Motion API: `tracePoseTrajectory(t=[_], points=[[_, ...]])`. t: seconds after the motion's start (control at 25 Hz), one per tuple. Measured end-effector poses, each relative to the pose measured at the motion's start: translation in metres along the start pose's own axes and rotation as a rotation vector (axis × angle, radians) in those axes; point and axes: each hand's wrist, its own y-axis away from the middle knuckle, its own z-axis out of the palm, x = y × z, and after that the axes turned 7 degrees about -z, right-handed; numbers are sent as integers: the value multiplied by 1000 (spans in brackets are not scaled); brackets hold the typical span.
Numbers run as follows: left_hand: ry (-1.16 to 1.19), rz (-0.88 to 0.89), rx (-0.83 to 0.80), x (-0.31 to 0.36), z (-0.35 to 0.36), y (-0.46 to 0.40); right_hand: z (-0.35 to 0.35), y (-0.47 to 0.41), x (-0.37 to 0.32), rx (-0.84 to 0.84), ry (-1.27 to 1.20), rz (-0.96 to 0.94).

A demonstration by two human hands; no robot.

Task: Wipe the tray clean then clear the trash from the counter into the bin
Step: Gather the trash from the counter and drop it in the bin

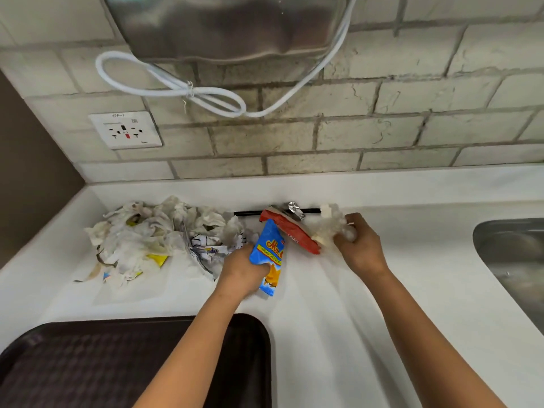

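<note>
L hand grips a blue snack packet w/ orange-yellow print, fingers curled round its middle, packet held upright-ish just above the white counter. R hand pinches a bunch of clear crumpled plastic wrap, fingers closed round it; a red wrapper lies tilted btwn the two hands, its lower end touching the plastic and its upper part overlapping the blue packet's top. Can't tell if the R hand also holds the red one.

Behind the red wrapper: a scrap of crumpled foil and a thin black stick lying along the back of the counter, partly hidden by the wrappers.

Left of the L hand, a big heap of crumpled, stained paper tissues w/ bits of yellow and printed paper mixed in, reaching right up to the L wrist.

Dark brown tray sits at the near edge, L forearm passing over its right corner. Steel sink at far right, well apart from the trash. On the tiled wall: double socket, looped white cable, steel fixture above.
</note>
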Motion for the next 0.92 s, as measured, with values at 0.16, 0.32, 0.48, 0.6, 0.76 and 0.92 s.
tracePoseTrajectory(t=[0.16, 0.32, 0.48, 0.6, 0.76, 0.92], points=[[73, 6, 49, -7, -8, 18, -6, 16, 10, -18, 58, 27], [89, 27, 103, -11, -18, 34, -11, 31, 16, 34, 36, 153], [142, 24, 91, -13, -17, 40, -18, 49, 16, 14, 13, 259], [162, 14, 61, -13, -13, 46, -23, 65, 13, -21, 15, 279], [174, 32, 27, -8, -8, 55, -28, 78, 10, -91, 169, 279], [175, 70, -14, 0, -8, 67, -36, 88, 4, -4, 82, 239]])
